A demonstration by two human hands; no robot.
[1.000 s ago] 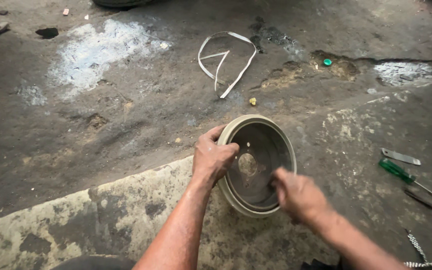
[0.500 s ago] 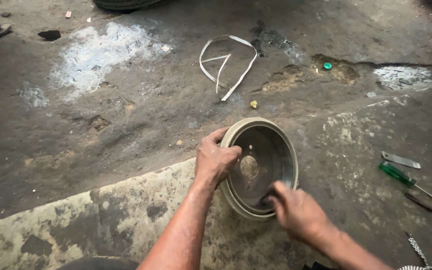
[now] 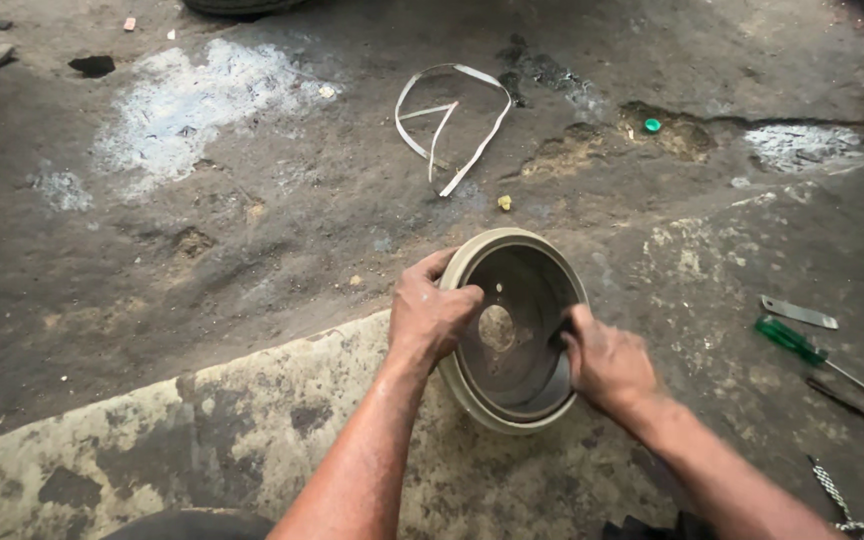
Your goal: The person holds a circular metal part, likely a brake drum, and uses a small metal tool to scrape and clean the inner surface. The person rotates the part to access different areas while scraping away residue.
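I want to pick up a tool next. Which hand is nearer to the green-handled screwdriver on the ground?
The right hand. It works inside the round metal drum, with the green-handled screwdriver lying further right. The left hand grips the drum's far rim, farther away.

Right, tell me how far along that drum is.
Done: the round metal drum lies open side up on the stained concrete floor, off any wheel. In hand: the left hand grips its rim while the right hand presses inside against the inner wall. Left: the inner surface looks dull and dusty all round; the green-handled screwdriver lies unused at the right.
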